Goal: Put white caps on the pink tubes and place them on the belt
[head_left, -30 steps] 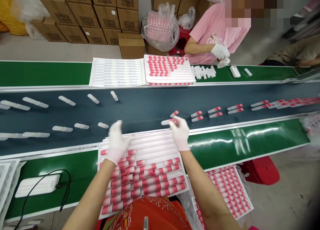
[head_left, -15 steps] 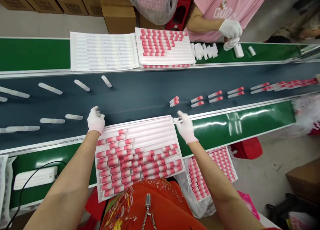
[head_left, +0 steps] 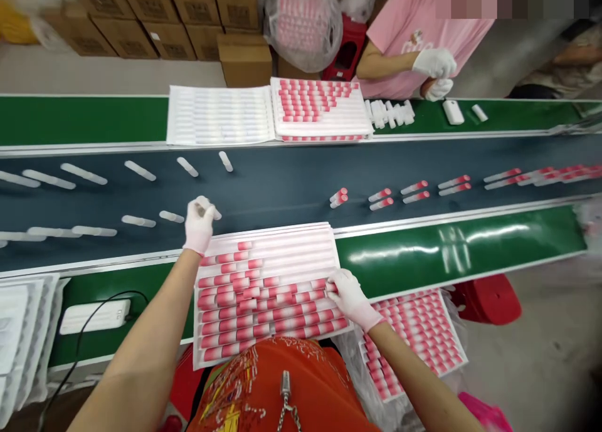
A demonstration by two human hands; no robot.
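Observation:
My left hand (head_left: pixel 200 224), in a white glove, is over the near side of the blue-grey belt (head_left: pixel 273 187), just beyond the tray's far left corner. Its fingers are pinched together; what they hold, if anything, I cannot make out. A short white tube (head_left: pixel 171 217) lies on the belt left of it. My gloved right hand (head_left: pixel 348 295) is at the right edge of the white grooved tray (head_left: pixel 301 250), its fingers closed around the end of a pink-and-white tube (head_left: pixel 318 284). Rows of pink-and-white tubes (head_left: pixel 301 324) fill the tray's near part.
Pairs of pink-tipped tubes (head_left: pixel 385 199) and white tubes (head_left: pixel 140 170) lie along the belt. Across it are another tray (head_left: pixel 348 118) and a co-worker's gloved hands (head_left: pixel 435 65). A white power strip-like device (head_left: pixel 95 316) with a black cable sits left; a filled tray (head_left: pixel 418 338) is low right.
My right hand has moved from the belt's near edge down to the tray's right side. My left hand's fingers have drawn together beside the tray corner. The whole view has shifted slightly.

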